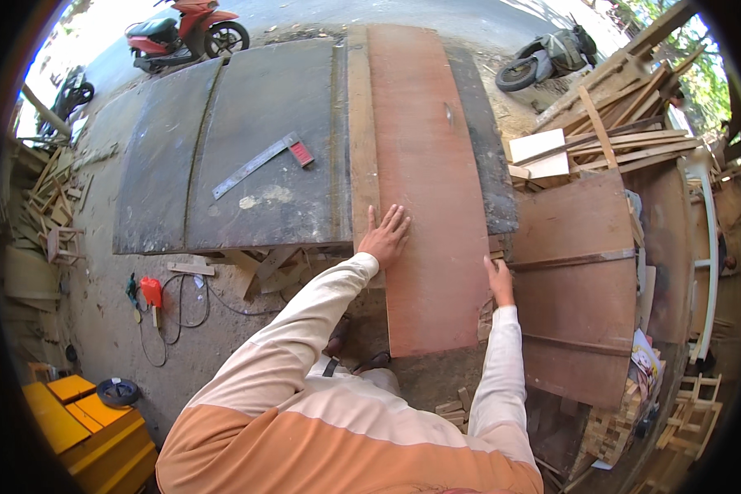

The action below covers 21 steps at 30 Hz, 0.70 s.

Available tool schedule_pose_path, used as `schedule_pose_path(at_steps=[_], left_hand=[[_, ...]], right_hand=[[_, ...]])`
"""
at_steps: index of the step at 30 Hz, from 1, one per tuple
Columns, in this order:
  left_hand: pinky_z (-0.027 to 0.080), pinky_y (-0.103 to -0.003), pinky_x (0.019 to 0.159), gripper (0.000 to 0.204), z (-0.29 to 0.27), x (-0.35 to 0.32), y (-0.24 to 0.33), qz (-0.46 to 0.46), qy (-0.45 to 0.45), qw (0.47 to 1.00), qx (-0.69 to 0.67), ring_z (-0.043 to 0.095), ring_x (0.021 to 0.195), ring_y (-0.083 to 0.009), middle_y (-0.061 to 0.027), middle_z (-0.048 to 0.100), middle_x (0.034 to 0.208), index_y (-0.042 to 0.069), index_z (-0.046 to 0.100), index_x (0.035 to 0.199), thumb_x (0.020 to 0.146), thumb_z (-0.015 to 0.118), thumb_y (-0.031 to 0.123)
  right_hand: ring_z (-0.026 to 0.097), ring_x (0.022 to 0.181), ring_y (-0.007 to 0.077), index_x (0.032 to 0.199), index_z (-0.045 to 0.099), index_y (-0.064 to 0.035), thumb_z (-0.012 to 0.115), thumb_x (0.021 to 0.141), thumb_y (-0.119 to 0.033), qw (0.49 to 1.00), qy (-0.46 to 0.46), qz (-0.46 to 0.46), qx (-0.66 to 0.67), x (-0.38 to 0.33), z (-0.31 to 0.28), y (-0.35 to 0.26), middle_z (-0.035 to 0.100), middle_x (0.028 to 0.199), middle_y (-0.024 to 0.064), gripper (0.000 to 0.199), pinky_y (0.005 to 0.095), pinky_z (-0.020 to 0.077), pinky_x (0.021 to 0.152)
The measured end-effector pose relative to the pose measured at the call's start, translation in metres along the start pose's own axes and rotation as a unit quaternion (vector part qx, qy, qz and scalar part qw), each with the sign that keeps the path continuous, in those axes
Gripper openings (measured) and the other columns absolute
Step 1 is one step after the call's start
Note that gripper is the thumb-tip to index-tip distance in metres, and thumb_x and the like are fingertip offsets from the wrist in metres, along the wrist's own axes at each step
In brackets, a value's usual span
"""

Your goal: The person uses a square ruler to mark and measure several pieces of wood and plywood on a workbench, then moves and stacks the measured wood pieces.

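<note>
A reddish board (428,156) lies near the right edge of the dark tabletop (272,99), overhanging its near edge. The left hand (385,239) spreads flat, grasping nothing; the right hand (500,284) meets the board's right side, grip unclear. Tabletop stretches leftward around a metal square (255,167).

"What's that big dark table (263,90) got on it?"

"A long, flat, reddish board (424,165). It lies near the table's right edge and goes from the far edge to past the near edge, so one end sticks out."

"And next to it?"

"A thin, light wood strip (361,123), all along the board's left side."

"Anything else?"

"A metal square (255,167) with a red handle (301,154). It lies around the middle, and its long end points to the near left corner."

"Is the top clean?"

"No, there are pale blotches (267,196) by the near edge."
</note>
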<state>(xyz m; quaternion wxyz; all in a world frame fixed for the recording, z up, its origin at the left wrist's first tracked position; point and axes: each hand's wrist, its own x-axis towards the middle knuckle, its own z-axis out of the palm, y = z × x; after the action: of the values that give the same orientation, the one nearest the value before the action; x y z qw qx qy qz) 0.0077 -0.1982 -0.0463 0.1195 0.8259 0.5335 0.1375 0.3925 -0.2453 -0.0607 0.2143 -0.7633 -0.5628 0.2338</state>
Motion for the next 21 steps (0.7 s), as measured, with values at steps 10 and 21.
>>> schedule_pose_path(at_steps=[10, 21], left_hand=[[0.002, -0.069, 0.12, 0.056, 0.002, -0.001, 0.012, -0.002, -0.021, 1.0, 0.017, 0.015, 0.155, -0.0277, -0.0132, 0.024, 0.165, 0.009, 0.04, 0.153, 0.104, 0.041, 0.037], [0.02, -0.065, 0.118, 0.09, 0.043, -0.124, 0.136, 0.037, -0.099, 0.993, 0.048, 0.018, 0.153, -0.0365, -0.0197, 0.026, 0.163, 0.004, 0.039, 0.15, 0.084, 0.07, 0.056]], right_hand=[[0.062, 0.119, 0.0378, 0.145, 0.048, -0.0013, 0.08, 0.083, -0.03, 0.99, -0.133, -0.001, -0.036, -0.211, -0.097, 0.051, 0.063, 0.131, 0.0247, 0.075, 0.0428, 0.0498, 0.098], [0.064, 0.11, 0.0405, 0.141, 0.049, -0.0025, 0.082, 0.08, -0.025, 0.973, -0.092, -0.197, -0.08, -0.192, -0.079, 0.073, 0.066, 0.12, 0.0242, 0.073, 0.0453, 0.0524, 0.091]])
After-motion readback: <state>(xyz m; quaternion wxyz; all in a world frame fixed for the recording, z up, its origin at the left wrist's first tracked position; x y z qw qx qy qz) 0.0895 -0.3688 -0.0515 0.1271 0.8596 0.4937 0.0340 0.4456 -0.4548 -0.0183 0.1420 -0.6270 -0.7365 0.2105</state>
